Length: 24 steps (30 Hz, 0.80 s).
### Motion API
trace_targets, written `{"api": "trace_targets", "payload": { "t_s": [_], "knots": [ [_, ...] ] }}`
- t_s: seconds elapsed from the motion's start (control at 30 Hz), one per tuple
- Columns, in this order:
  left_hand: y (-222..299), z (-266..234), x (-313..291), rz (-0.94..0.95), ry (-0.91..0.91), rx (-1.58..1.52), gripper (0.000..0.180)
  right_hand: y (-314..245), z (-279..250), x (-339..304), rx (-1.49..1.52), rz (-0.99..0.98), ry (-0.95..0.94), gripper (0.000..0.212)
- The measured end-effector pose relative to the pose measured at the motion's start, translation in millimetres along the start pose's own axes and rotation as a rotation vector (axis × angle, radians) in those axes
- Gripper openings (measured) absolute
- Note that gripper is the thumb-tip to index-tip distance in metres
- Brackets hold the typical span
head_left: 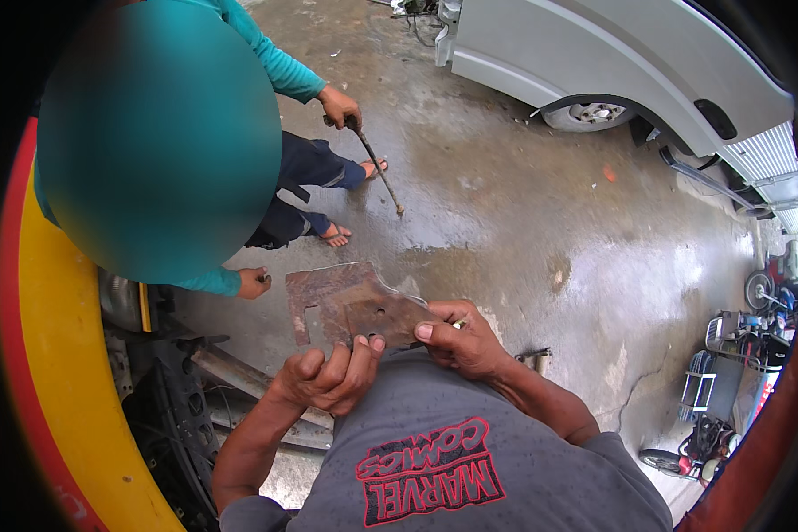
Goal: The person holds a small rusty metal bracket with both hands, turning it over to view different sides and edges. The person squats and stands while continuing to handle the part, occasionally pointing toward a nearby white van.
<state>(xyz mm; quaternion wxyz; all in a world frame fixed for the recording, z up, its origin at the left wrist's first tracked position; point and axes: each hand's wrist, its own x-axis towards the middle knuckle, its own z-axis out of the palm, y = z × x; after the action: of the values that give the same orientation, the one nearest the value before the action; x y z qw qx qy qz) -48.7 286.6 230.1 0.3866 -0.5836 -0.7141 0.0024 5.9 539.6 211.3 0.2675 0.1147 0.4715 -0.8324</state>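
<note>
A wet concrete floor (541, 239) spreads below, with a silver van (612, 53) parked at the top and motorbikes (727, 390) at the right. The left hand (328, 377) and right hand (457, 337) each pinch the near edge of a rusty plate (346, 306), held flat just in front of the grey shirt (452, 452). Beyond the plate a person in a teal sleeve (275, 62) crouches, one hand gripping a metal rod (377, 164) angled to the floor.
</note>
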Motion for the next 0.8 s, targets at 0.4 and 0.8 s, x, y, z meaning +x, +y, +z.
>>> {"api": "trace_targets", "payload": {
  "t_s": [0.4,0.8],
  "knots": [
    [47.8,-6.4,-10.2,-0.794,0.033,-0.621,0.055,-32.7,1.0,5.3,0.071,-0.172,-0.013,0.026],
    [21.2,29.5,52.3,-1.611,0.629,-1.866,0.066,-27.3,-11.0,29.0,0.052,-0.184,0.003,0.026]
  ]
}}
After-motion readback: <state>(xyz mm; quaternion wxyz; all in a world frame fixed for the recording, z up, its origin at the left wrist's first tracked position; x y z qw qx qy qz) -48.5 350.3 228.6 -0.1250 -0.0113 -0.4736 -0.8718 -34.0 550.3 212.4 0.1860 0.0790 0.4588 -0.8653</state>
